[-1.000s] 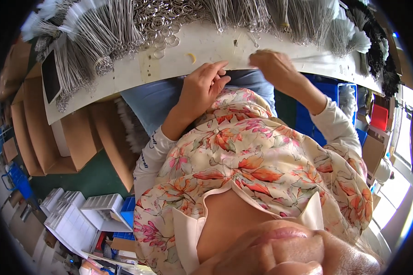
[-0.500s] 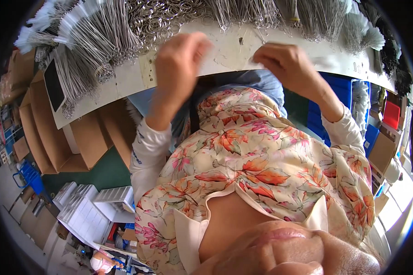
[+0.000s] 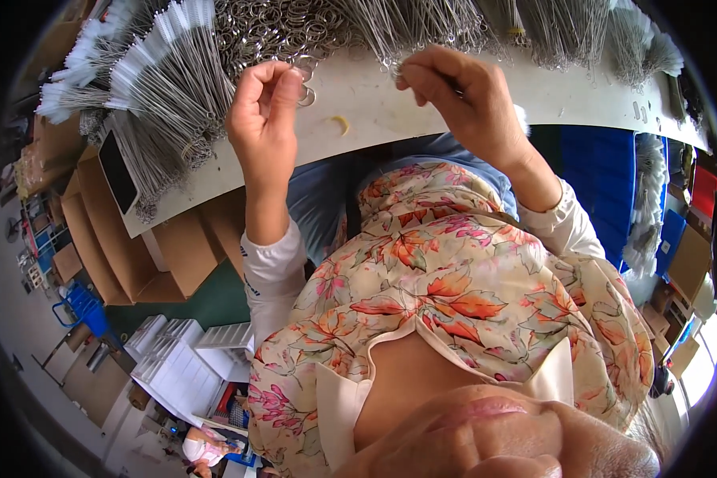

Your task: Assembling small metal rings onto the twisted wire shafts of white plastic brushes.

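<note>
At the table's edge, my left hand (image 3: pixel 267 131) is closed, thumb and fingers pinching a shiny metal split ring (image 3: pixel 306 97). A second ring shows by its fingertips. Across from it, my right hand (image 3: pixel 466 99) is closed too, its fingertips at the looped wire ends lying at the front of the pile. White bristles (image 3: pixel 522 119) of a thin wire brush stick out beside that wrist; the brush's shaft is mostly hidden by the hand. Behind my left hand lies a heap of metal rings (image 3: pixel 271 32). Bundles of wire brushes (image 3: pixel 418 28) lie behind my right hand.
More wire brushes with white bristles (image 3: pixel 163 80) are piled at the left of the white table (image 3: pixel 374 107), beside a dark phone-like slab (image 3: pixel 118 171). A yellow crescent-shaped scrap (image 3: pixel 340 125) lies near the edge. Cardboard boxes (image 3: pixel 171 255) stand lower left, blue bins (image 3: pixel 597 183) at right.
My left hand has moved left to the ring heap and now pinches a ring. My right hand has shifted up and left toward the looped wire ends.
</note>
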Motion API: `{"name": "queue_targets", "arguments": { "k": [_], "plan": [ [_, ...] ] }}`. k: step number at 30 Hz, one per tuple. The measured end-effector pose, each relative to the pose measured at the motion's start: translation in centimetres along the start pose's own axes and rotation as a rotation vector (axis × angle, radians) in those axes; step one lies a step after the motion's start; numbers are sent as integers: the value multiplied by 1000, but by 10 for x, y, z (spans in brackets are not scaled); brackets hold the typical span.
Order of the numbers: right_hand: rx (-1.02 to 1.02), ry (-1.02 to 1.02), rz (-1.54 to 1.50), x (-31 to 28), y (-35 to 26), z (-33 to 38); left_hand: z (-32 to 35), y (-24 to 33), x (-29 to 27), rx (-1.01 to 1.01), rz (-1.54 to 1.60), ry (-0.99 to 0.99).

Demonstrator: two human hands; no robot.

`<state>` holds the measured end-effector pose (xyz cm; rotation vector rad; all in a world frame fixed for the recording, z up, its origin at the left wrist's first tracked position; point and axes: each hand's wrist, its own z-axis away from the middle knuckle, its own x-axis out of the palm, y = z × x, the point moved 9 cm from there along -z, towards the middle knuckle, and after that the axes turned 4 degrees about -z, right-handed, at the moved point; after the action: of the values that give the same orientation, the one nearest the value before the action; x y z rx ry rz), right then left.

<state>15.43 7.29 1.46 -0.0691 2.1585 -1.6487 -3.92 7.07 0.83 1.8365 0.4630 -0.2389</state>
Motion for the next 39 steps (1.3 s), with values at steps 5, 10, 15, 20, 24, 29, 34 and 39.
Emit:
{"name": "queue_targets", "arguments": {
  "k": [5, 10, 15, 20, 24, 29, 34, 39],
  "plan": [
    [-125, 7, -238, 17, -17, -20, 12, -4, 24, -222, 671, -73],
    [-46, -84, -304, 40, -18, -17, 15, 4, 14, -61, 284, 53],
    [-91, -68, -341, 42, -24, -12, 20, 6, 13, -140, 441, 46],
    [-23, -104, -477, 44, -32, -9, 22, 57, -6, 381, -26, 123],
    [-541, 54, 123, 37, -74, 2, 19, 21, 11, -193, 922, -193],
    [-833, 45, 505, 54, -85, 21, 20, 31, -5, -162, 653, -293],
    [-162, -24, -296, 39, -48, -16, 24, 67, -32, 317, 40, 69],
    [334, -214, -667, 58, -25, -20, 24, 64, -31, 423, -19, 167]
  ]
}}
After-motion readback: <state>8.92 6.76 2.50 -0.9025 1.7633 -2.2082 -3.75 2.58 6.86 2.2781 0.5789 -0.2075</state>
